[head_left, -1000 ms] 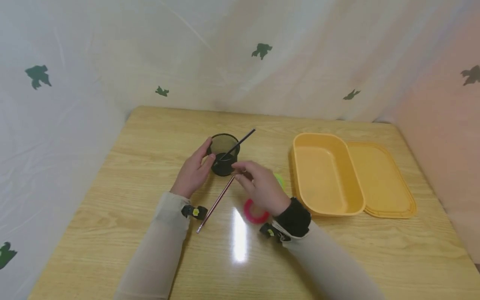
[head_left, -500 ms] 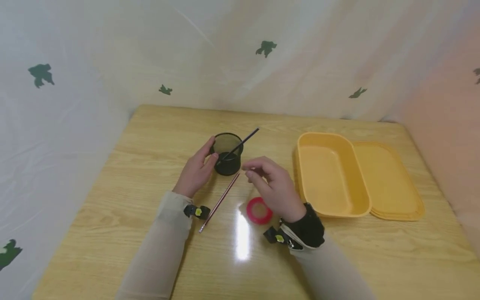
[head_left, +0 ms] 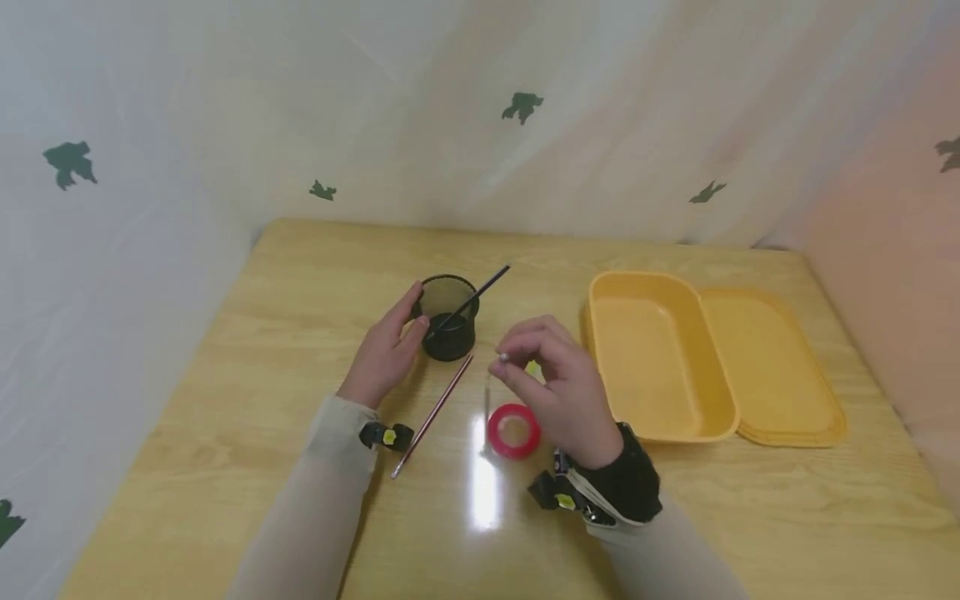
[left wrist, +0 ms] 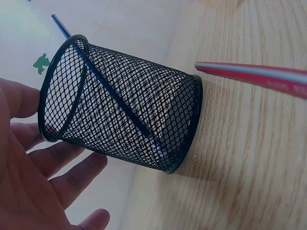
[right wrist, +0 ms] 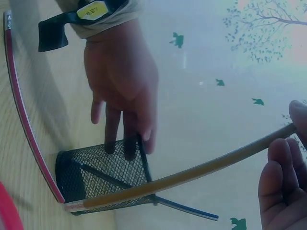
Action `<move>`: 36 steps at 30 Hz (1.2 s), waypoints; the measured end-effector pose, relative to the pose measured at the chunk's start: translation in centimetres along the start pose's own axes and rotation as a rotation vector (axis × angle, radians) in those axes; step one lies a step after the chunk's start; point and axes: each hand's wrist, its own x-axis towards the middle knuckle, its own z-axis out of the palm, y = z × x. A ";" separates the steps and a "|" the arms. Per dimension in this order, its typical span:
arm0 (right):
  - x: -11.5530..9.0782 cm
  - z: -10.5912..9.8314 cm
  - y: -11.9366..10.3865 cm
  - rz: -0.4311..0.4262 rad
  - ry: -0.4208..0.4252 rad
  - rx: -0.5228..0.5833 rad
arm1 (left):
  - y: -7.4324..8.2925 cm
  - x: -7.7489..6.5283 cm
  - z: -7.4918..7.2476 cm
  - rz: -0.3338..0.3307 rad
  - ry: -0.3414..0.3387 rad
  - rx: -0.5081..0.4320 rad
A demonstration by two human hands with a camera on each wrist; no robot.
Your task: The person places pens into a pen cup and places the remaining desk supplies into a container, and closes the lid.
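My left hand (head_left: 382, 350) holds a black mesh pencil cup (left wrist: 129, 105) near its rim, thumb on one side and fingers on the other. Inside the cup a dark blue pencil (head_left: 480, 292) leans, its upper end sticking out past the rim. My right hand (head_left: 551, 383) pinches a yellow pencil (right wrist: 182, 177) at one end between thumb and fingertips. In the right wrist view this pencil stretches across the front of the cup. A red pencil (head_left: 433, 417) lies on the table between my hands, one end near the cup's base.
A red ring (head_left: 513, 432), like a tape roll, lies beneath my right hand. A yellow-green thing (head_left: 533, 367) is mostly hidden behind that hand. To the right stands an orange-yellow box (head_left: 660, 358), with its matching lid (head_left: 780, 367) beside it on the table (head_left: 262, 333).
My right hand has moved right and slightly toward me, away from the cup, and turned so that a pale pencil end shows at its fingertips. My left hand stays on the cup.
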 end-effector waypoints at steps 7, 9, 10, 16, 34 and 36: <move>-0.4 -0.2 -0.8 -0.058 0.071 0.034 | -0.3 -0.2 -0.1 0.014 0.010 0.009; -0.4 -0.4 -1.0 -0.072 0.068 0.061 | -0.3 -0.2 -0.1 0.016 0.011 0.013; -0.4 -0.4 -1.1 -0.076 0.064 0.071 | -0.4 -0.2 -0.1 0.017 0.010 0.015; -0.5 -0.6 -1.5 -0.104 0.058 0.087 | -0.5 -0.1 -0.1 0.023 0.012 0.019; -0.5 -0.9 -2.2 -0.270 0.118 0.120 | -0.5 0.1 0.0 0.030 0.009 0.007; -0.5 -0.9 -2.3 -0.270 0.124 0.125 | -0.6 0.1 0.0 0.032 0.009 0.004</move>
